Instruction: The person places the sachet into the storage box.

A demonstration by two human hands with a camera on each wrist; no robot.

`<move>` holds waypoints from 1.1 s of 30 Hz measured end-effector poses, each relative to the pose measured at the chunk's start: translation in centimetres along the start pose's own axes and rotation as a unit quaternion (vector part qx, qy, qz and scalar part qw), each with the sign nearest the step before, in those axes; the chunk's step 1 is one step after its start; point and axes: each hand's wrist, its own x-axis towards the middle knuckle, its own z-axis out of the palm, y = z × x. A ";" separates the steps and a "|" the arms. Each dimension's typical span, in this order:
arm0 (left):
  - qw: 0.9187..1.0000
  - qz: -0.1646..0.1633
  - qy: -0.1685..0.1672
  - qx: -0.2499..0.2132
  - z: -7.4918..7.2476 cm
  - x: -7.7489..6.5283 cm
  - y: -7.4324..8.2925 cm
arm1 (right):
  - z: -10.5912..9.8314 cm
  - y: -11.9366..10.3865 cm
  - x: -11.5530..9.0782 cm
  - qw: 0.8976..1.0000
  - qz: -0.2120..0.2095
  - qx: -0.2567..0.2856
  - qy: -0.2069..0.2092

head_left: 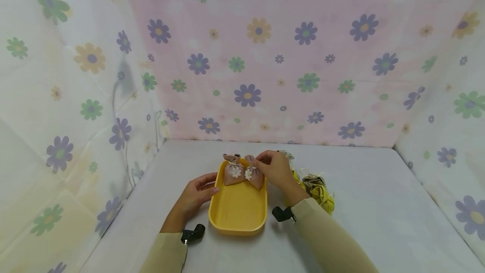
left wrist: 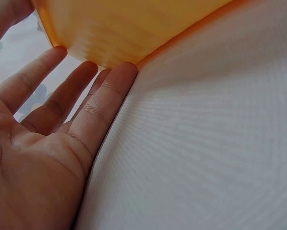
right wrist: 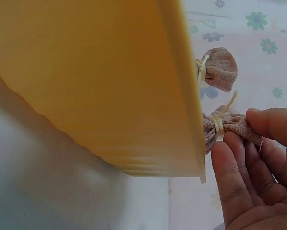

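A yellow tray [head_left: 238,214] with rounded corners lies before me. My left hand [head_left: 197,191] holds its left side, thumb at the rim and fingertips [left wrist: 122,74] against the outer wall. Two small pinkish-brown cloth drawstring pouches lie at the tray's far end, each with a white flower and a pale cord tie. The left pouch [head_left: 232,177] leans there untouched. My right hand [head_left: 278,169] pinches the gathered neck of the right pouch [head_left: 257,178] between thumb and fingers. In the right wrist view, that pouch's neck [right wrist: 237,125] shows above the rim; its body is hidden behind the tray wall.
Right of the tray, partly behind my right hand, lies a group of yellow-green pouches [head_left: 323,199] and a dark olive pouch [head_left: 312,180]. A pale greenish pouch [head_left: 287,155] shows behind them. Flower-patterned cloth walls [head_left: 265,75] enclose the white table [head_left: 379,205].
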 end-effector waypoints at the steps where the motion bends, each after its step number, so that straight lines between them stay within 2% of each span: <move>1: 1.000 0.000 0.000 0.000 0.0 0.0 0.0 | 0.0 0.0 0.0 1.000 0.000 -0.002 -0.001; 10: 1.000 0.005 0.000 -0.001 0.2 -0.3 0.2 | -0.4 -0.3 -0.1 1.000 -0.020 -0.011 -0.003; 18: 1.000 0.003 -0.002 -0.001 0.2 -0.2 0.2 | -1.5 -1.2 -0.6 0.999 -0.042 0.006 -0.010; 27: 1.000 0.000 -0.003 -0.006 0.1 -0.2 0.2 | -2.4 -1.7 -1.0 0.999 -0.049 -0.004 0.011; 33: 1.000 0.004 -0.006 -0.005 0.0 -0.2 0.1 | -3.3 -2.0 -2.1 0.996 -0.075 -0.016 0.035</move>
